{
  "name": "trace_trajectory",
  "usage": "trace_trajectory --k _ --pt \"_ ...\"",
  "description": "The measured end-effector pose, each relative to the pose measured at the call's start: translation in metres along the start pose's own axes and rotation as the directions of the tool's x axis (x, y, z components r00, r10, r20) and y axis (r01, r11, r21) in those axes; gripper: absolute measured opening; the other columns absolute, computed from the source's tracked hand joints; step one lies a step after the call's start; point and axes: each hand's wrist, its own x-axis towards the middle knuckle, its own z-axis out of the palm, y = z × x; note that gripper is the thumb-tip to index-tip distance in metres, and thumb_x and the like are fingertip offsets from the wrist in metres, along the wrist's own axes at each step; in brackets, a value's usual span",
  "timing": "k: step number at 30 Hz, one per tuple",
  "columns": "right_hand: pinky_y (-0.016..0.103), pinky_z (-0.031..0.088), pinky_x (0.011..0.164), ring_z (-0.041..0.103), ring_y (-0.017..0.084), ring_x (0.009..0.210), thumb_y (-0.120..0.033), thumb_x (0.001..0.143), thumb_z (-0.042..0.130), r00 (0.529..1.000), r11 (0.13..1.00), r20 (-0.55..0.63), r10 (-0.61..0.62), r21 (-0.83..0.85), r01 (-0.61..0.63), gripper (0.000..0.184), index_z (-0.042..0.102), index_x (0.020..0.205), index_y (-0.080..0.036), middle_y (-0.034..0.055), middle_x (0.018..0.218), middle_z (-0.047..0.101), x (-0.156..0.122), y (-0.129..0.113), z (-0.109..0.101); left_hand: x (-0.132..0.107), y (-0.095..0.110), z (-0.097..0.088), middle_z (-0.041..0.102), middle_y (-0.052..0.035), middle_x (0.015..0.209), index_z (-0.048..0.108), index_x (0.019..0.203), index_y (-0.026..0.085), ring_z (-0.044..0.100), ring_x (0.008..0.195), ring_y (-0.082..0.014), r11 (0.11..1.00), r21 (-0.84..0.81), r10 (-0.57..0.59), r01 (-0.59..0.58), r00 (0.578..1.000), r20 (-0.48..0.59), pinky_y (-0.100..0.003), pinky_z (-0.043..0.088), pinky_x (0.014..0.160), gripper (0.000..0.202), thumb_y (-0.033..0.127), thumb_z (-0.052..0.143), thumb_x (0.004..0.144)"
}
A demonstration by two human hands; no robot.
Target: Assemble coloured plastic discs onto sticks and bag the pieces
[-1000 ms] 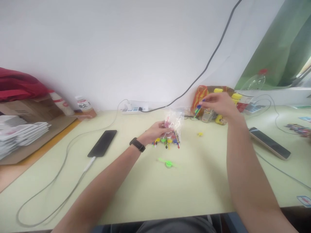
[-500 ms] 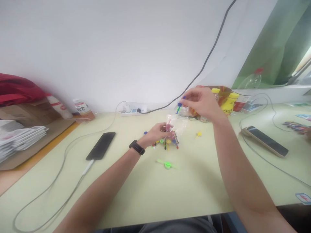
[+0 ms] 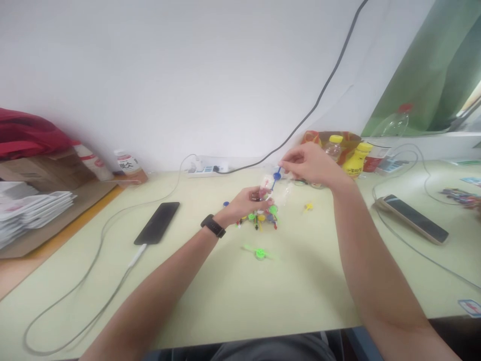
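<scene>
My left hand [image 3: 246, 204], with a black watch on its wrist, is closed on a clear plastic bag [image 3: 284, 194] over the middle of the table. Between the fingertips of my right hand [image 3: 308, 161] is a thin blue plastic stick with a round disc [image 3: 277, 176]; its lower end reaches the bag's mouth. Under and beside my left hand lies a cluster of small colourful plastic pieces [image 3: 261, 218], and whether they are inside the bag is hard to tell. A bright green piece [image 3: 260, 253] lies nearer to me, and a yellow piece [image 3: 308, 206] to the right.
At the left, a black phone [image 3: 157, 223] is plugged into a white cable. A second phone [image 3: 415, 218] rests at the right. Bottles with yellow caps [image 3: 355, 159] and a power strip [image 3: 206, 169] stand along the wall. Stacked white packets [image 3: 45, 209] fill the far left.
My right hand has come down slightly, and the blue stick now points into the bag's mouth instead of hanging above it. My left hand stays at the bag.
</scene>
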Motion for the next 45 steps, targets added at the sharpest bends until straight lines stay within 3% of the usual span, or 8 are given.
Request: trace_trajectory --k 9,13,18,20,27,32,37,45 --pt "0.037 0.056 0.075 0.068 0.025 0.084 -0.049 0.092 0.062 0.996 0.994 -0.080 -0.036 -0.104 0.028 0.029 0.075 0.090 -0.022 0.0072 0.087 0.075 0.001 0.015 -0.017 0.003 0.001 -0.003 0.074 -0.0107 0.111 0.072 0.113 0.015 0.072 0.100 -0.0224 0.981 -0.189 0.024 -0.045 0.994 -0.111 -0.036 0.057 0.093 0.047 0.038 0.091 0.077" --pt "0.040 0.056 0.084 0.069 0.029 0.095 -0.039 0.090 0.063 0.961 0.927 -0.055 0.269 -0.256 -0.274 0.021 0.071 0.099 -0.022 0.0112 0.108 0.074 0.003 0.066 -0.028 0.002 0.007 -0.011 0.072 -0.0135 0.123 0.066 0.123 0.018 0.073 0.108 -0.0239 0.899 -0.423 0.033 -0.113 0.981 -0.192 -0.035 0.058 0.094 0.049 0.037 0.087 0.083" --pt "0.034 0.061 0.082 0.071 0.027 0.101 -0.020 0.066 0.079 0.611 0.754 0.454 0.649 -0.278 -0.595 0.038 0.072 0.104 -0.023 0.0123 0.117 0.070 -0.004 0.136 -0.015 0.001 0.003 -0.008 0.074 -0.0171 0.118 0.062 0.128 0.015 0.076 0.101 -0.0265 0.931 -0.364 -0.082 0.028 0.988 -0.133 -0.036 0.062 0.084 0.061 0.032 0.091 0.078" --pt "0.032 0.061 0.087 0.070 0.027 0.105 -0.020 0.061 0.082 0.577 0.771 0.548 0.605 -0.224 -0.596 0.035 0.074 0.095 -0.022 0.0106 0.111 0.073 -0.007 0.148 -0.008 0.001 0.000 -0.005 0.075 -0.0168 0.116 0.063 0.128 0.015 0.076 0.101 -0.0273 0.957 -0.285 -0.085 0.049 0.990 -0.113 -0.036 0.062 0.083 0.063 0.033 0.093 0.076" --pt "0.038 0.059 0.094 0.072 0.032 0.105 -0.027 0.074 0.078 0.757 0.885 0.464 0.459 -0.166 -0.435 0.015 0.078 0.087 -0.020 0.0109 0.104 0.078 -0.001 0.137 -0.015 0.002 -0.003 -0.007 0.077 -0.0119 0.108 0.068 0.125 0.018 0.075 0.100 -0.0258 1.000 0.013 -0.004 0.006 0.994 -0.109 -0.036 0.059 0.088 0.057 0.040 0.091 0.077" --pt "0.044 0.059 0.087 0.073 0.033 0.097 -0.033 0.084 0.075 0.985 0.986 -0.033 0.167 -0.009 -0.167 0.016 0.077 0.095 -0.021 0.0106 0.100 0.078 -0.005 0.087 -0.040 0.001 -0.005 -0.008 0.078 -0.0128 0.109 0.069 0.122 0.017 0.075 0.102 -0.0267 0.995 0.094 0.030 -0.026 0.998 -0.046 -0.039 0.057 0.093 0.054 0.042 0.089 0.079" --pt "0.045 0.060 0.083 0.072 0.030 0.091 -0.037 0.085 0.079 0.920 0.957 -0.373 -0.120 0.204 0.208 0.016 0.075 0.097 -0.027 0.0090 0.099 0.077 -0.019 0.016 -0.039 0.001 -0.009 -0.006 0.077 -0.0124 0.106 0.068 0.122 0.015 0.075 0.102 -0.0274 0.994 0.103 0.045 -0.045 0.999 0.004 -0.039 0.056 0.094 0.056 0.043 0.089 0.078" --pt "0.037 0.057 0.072 0.069 0.023 0.081 -0.031 0.087 0.073 0.968 0.969 -0.123 -0.221 0.088 0.232 0.014 0.074 0.097 -0.022 0.0063 0.090 0.074 -0.006 -0.006 -0.008 0.001 -0.007 -0.002 0.076 -0.0152 0.112 0.064 0.126 0.015 0.076 0.101 -0.0273 0.994 0.101 0.031 -0.033 0.999 0.021 -0.042 0.055 0.097 0.058 0.043 0.088 0.081"
